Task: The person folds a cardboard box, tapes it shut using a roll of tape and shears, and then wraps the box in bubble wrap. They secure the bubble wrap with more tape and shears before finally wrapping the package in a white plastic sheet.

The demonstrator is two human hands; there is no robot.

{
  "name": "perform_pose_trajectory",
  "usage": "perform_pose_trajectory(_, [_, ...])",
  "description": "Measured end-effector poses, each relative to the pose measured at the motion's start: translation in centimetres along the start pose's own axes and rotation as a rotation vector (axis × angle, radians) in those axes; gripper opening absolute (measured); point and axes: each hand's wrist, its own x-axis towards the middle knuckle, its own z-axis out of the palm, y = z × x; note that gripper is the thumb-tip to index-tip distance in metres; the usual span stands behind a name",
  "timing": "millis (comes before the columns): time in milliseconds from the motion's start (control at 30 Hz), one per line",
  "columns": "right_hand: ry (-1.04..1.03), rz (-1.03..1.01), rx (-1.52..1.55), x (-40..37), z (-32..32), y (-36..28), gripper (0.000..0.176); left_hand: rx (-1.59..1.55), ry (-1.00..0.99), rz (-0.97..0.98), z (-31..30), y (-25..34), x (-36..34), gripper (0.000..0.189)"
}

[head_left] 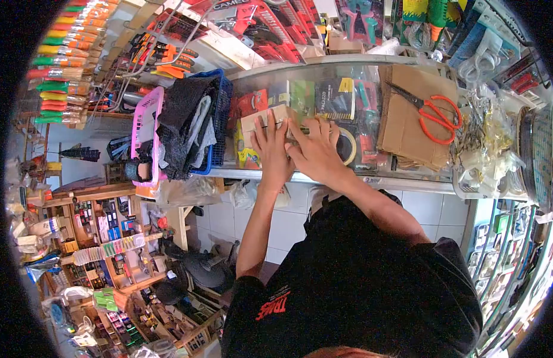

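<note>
A small brown cardboard piece, perhaps a box (281, 112), lies on the glass counter under my fingers. My left hand (271, 150) rests flat on its left part with fingers stretched out. Beside it, my right hand (317, 149) lies with fingers spread near the right edge of the cardboard, and the two thumbs are close together. A roll of tape (350, 147) sits just right of my right hand, partly covered by it. What lies under my palms is hidden.
Orange-handled scissors (438, 119) lie on stacked cardboard sheets (401, 134) to the right. Plastic-bagged metal parts (488, 143) fill a tray beyond. At left stand a pink basket (146, 134) and a blue basket (221, 128) with dark wrapping. Packaged goods show beneath the glass counter (252, 173).
</note>
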Motion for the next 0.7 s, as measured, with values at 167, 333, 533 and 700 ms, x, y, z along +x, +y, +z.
perform_pose_trajectory(167, [-0.055,0.043,0.03,0.8,0.0,-0.2,0.06,0.026,-0.034,-0.019,-0.2,0.0,-0.1,0.075])
perform_pose_trajectory(333, [-0.057,0.018,0.02,0.2,-0.1,-0.4,0.061,0.092,-0.035,-0.016,0.4,-0.1,-0.1,0.079])
perform_pose_trajectory(533, [-0.072,0.075,0.036,1.9,0.5,0.0,0.062,0.045,-0.07,-0.053,-0.6,0.9,0.3,0.08])
perform_pose_trajectory(700, [-0.116,0.08,-0.008,1.6,0.5,-0.2,0.06,0.035,-0.009,-0.073,0.8,0.0,-0.1,0.076])
